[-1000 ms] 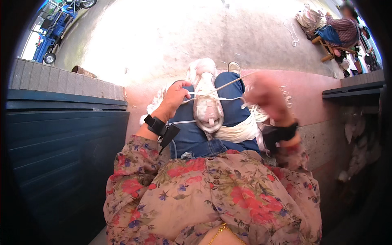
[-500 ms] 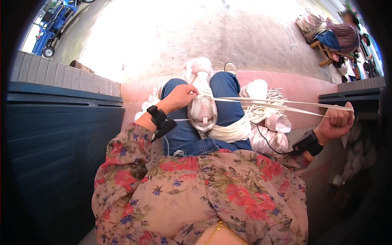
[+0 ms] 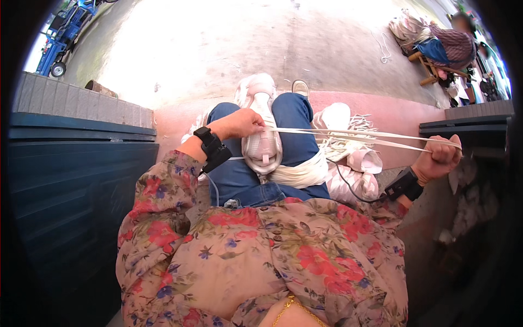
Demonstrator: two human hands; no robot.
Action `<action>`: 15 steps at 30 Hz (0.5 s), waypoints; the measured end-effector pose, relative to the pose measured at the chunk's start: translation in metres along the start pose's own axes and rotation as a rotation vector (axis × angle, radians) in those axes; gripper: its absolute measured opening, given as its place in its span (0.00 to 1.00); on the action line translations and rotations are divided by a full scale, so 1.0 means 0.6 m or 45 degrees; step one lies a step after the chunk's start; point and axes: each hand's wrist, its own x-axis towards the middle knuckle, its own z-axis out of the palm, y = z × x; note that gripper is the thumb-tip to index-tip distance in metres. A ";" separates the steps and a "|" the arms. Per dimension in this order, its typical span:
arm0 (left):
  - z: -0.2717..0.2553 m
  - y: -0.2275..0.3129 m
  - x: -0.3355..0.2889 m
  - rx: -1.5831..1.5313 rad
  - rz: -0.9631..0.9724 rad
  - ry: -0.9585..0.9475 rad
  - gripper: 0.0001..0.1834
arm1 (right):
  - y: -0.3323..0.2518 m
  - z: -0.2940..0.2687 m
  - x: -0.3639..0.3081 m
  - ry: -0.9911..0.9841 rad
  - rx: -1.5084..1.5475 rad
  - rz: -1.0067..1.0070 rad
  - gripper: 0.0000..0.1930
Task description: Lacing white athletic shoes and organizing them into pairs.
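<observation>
A pale pink-and-white sneaker (image 3: pixel 262 148) rests between my knees, its heel end toward me. My left hand (image 3: pixel 244 123) is closed in a pinch at the sneaker's lacing, where the white shoelace (image 3: pixel 381 134) comes out. Two strands of that lace run taut across to the right. Their far end is wrapped in the closed fist of my right hand (image 3: pixel 440 156), held well out to the right. A thick bundle of white laces (image 3: pixel 300 171) lies over my right thigh, beside the sneaker.
More pink-and-white shoes (image 3: pixel 354 184) and loose laces (image 3: pixel 357 126) lie by my right leg. Blue panels stand at my left (image 3: pixel 76 191). Far right, a person (image 3: pixel 456 46) sits near a wooden stool (image 3: pixel 427 68). A blue vehicle (image 3: pixel 60 38) stands far left.
The whole view has shifted slightly, so things sit a little further left. Both hands keep their grip, and the lace strands stay stretched between them.
</observation>
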 end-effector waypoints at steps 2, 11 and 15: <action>-0.014 0.013 -0.005 0.065 0.022 0.002 0.10 | -0.002 -0.009 0.000 0.010 -0.035 0.003 0.16; -0.190 0.054 -0.161 -1.013 0.341 0.558 0.15 | 0.156 -0.128 -0.061 1.000 -0.639 0.726 0.14; -0.342 -0.024 -0.344 -1.593 0.802 0.991 0.11 | 0.302 -0.115 -0.100 0.783 -1.102 1.402 0.14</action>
